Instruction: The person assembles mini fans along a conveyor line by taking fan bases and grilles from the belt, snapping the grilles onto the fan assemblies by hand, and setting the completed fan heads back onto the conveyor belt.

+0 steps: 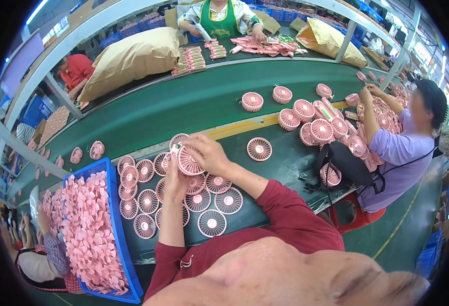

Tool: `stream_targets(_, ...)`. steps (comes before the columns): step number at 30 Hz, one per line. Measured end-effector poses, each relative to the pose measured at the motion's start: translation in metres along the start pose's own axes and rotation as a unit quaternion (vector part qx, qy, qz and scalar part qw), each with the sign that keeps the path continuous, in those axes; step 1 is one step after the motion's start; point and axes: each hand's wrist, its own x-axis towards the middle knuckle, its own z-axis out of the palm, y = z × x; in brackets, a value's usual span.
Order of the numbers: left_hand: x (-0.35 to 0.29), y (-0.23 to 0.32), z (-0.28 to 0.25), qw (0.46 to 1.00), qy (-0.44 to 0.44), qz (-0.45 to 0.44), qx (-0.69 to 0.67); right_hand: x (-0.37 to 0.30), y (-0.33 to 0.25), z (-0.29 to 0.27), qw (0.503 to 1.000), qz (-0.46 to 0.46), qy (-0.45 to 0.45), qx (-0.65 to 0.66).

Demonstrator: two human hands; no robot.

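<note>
Ideally, I steady one pink fan head: left hand, fingers grasping its lower side; right hand, fingers gripping its top.

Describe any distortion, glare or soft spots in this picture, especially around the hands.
Head view: fisheye bends the green belt, and the corners go black; head view: a ceiling light glares at upper left; head view: left hand, right hand and held pink fan look clear, while small things near the rim are soft.
</note>
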Motion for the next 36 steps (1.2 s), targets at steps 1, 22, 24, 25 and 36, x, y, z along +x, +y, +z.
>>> stream_targets(1,-0.005,0.000,0.000,1.000,0.009,-0.009,0.002,-0.001,-0.003,0.000,1.000,-0.026,-0.007,0.011)
stream_targets(22,-0.010,-0.029,0.018,0.757,0.115,0.487,0.421,-0.029,-0.013,0.048,0.886,0.181,-0.096,0.417)
stream_targets(24,-0.007,-0.027,0.021,0.752,0.109,0.489,0.428,-0.028,-0.012,0.047,0.855,0.198,-0.096,0.469)
stream_targets(25,-0.006,-0.026,0.022,0.746,0.106,0.493,0.434,-0.027,-0.011,0.046,0.854,0.201,-0.095,0.470)
stream_targets(36,0.012,-0.008,0.026,0.822,0.066,0.329,0.460,0.003,0.024,0.027,0.886,0.236,-0.127,0.379)
